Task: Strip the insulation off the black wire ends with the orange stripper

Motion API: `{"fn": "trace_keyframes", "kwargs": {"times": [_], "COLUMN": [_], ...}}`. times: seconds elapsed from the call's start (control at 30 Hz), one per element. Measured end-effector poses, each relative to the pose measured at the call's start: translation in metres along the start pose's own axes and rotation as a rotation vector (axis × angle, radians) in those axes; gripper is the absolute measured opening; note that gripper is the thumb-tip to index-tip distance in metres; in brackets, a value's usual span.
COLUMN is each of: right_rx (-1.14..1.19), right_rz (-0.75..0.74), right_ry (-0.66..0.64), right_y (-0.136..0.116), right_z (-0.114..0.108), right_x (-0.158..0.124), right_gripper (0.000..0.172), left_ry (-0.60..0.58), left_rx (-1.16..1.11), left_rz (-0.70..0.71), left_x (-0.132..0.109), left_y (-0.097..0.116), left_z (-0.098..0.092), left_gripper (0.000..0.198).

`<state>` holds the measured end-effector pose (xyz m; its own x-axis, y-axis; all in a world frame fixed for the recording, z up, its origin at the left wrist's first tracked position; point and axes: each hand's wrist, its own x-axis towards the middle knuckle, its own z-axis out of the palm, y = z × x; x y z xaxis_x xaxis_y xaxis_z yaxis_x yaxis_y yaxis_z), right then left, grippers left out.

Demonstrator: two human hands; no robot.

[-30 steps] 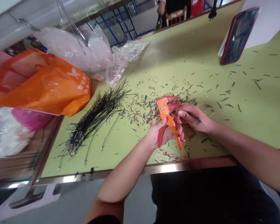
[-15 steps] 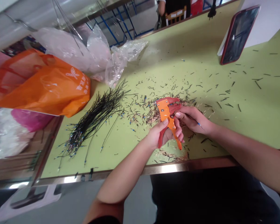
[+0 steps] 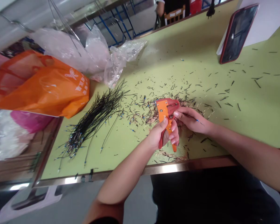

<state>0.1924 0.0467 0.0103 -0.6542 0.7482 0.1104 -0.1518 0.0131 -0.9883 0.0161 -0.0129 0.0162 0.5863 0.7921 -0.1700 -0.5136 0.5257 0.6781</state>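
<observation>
My left hand (image 3: pixel 162 132) is closed around the handles of an orange and red wire stripper (image 3: pixel 163 109), held upright over the table. Its jaws are at the top, and the handles are squeezed close together. My right hand (image 3: pixel 191 119) pinches a thin black wire beside the jaws; the wire's blue-tipped end (image 3: pixel 197 120) lies across the hand near the wrist. The wire's other end is at the tool's jaws, and I cannot tell how deep it sits. Under the hands lies a heap of copper strands and black insulation scraps (image 3: pixel 153 118).
A bundle of black wires (image 3: pixel 95 115) with blue tips lies to the left. Beyond it are an orange bag (image 3: pixel 60 87) and clear plastic bags (image 3: pixel 95 51). A phone (image 3: pixel 239 34) leans on a white box (image 3: pixel 270 21) at the right. A person (image 3: pixel 175 7) sits across the table.
The wire stripper's handles have come closer together in my left hand, and its jaws have closed. My right hand has shifted very slightly, still pinching the wire.
</observation>
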Motion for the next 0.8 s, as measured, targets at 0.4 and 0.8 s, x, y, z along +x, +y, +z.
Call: {"fn": "trace_keyframes", "kwargs": {"times": [0.4, 0.8], "right_rx": [-0.066, -0.024], "right_rz": [-0.003, 0.097], "right_ry": [0.019, 0.005], "right_y": [0.005, -0.013], "right_z": [0.002, 0.003], "right_x": [0.003, 0.0], "right_gripper": [0.047, 0.048], "left_ry": [0.053, 0.043], "left_rx": [-0.015, -0.006], "left_rz": [-0.01, 0.003], "left_x": [0.002, 0.003], "left_y": [0.0, 0.005], "left_z": [0.002, -0.002], "left_gripper": [0.065, 0.061]}}
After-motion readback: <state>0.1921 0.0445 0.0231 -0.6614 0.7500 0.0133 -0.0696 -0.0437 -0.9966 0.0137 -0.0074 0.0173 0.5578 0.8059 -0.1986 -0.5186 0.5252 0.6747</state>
